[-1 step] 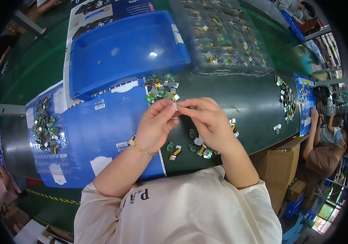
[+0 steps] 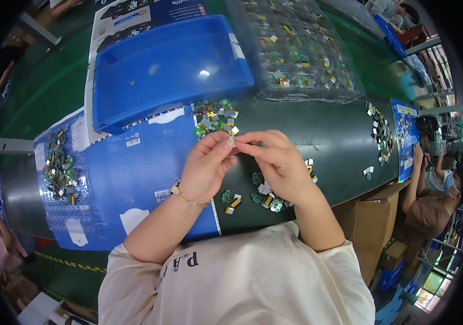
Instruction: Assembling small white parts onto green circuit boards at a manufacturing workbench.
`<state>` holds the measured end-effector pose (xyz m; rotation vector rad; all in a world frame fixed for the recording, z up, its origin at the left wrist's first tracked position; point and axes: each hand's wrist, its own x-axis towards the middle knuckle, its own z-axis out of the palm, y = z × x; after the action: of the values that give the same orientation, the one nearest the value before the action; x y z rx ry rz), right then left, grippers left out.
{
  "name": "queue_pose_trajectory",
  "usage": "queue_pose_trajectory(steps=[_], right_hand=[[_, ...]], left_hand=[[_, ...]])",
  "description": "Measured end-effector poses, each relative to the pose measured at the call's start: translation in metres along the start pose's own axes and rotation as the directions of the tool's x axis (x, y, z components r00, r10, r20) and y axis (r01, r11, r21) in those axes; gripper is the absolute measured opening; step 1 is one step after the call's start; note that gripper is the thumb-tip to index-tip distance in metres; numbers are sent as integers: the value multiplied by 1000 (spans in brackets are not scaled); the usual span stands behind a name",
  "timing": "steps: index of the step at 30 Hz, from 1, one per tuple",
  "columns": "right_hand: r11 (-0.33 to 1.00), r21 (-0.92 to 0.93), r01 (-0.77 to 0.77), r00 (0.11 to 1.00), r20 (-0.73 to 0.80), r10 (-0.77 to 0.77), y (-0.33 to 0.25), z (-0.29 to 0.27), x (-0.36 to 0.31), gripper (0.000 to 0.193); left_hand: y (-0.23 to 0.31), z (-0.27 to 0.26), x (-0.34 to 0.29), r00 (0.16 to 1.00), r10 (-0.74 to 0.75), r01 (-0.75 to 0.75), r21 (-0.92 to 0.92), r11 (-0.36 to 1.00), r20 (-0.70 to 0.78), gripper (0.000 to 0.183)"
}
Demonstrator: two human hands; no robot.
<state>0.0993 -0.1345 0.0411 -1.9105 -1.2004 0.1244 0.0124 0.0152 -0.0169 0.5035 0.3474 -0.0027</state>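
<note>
My left hand [image 2: 208, 168] and my right hand [image 2: 277, 162] meet above the dark table. Between their fingertips is a small pale piece [image 2: 233, 142], pinched from both sides; the fingers hide most of it. Just beyond lies a pile of small green circuit boards with silver and yellow parts [image 2: 216, 116]. More boards [image 2: 266, 196] are heaped beneath my right hand and partly covered by it. A smaller group [image 2: 232, 201] rests between my forearms.
Past my hands stands a blue plastic bin [image 2: 172, 70], beside stacked clear trays [image 2: 301, 54] of boards. Flattened blue printed cardboard [image 2: 150, 162] covers the table's left part, with another board pile [image 2: 60, 168]. A cardboard box [image 2: 369, 227] and a co-worker [image 2: 431, 203] are at right.
</note>
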Motion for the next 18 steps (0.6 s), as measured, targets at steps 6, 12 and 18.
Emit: queue_pose_trajectory(steps=[6,12,18], right_hand=[[992,127,-7,999,35,2,3,-2,23,44],[975,-197,-101,981,-182,65,10,14,66,39],[918,-394,35,982,-155,-104,6,4,59,30]], left_hand=[[6,1,6,976,192,-193,-8,981,-108,13],[6,4,3,978,166,-167,8,986,-126,15],[2,13,-4,968,225,-194,241,951,-110,21]])
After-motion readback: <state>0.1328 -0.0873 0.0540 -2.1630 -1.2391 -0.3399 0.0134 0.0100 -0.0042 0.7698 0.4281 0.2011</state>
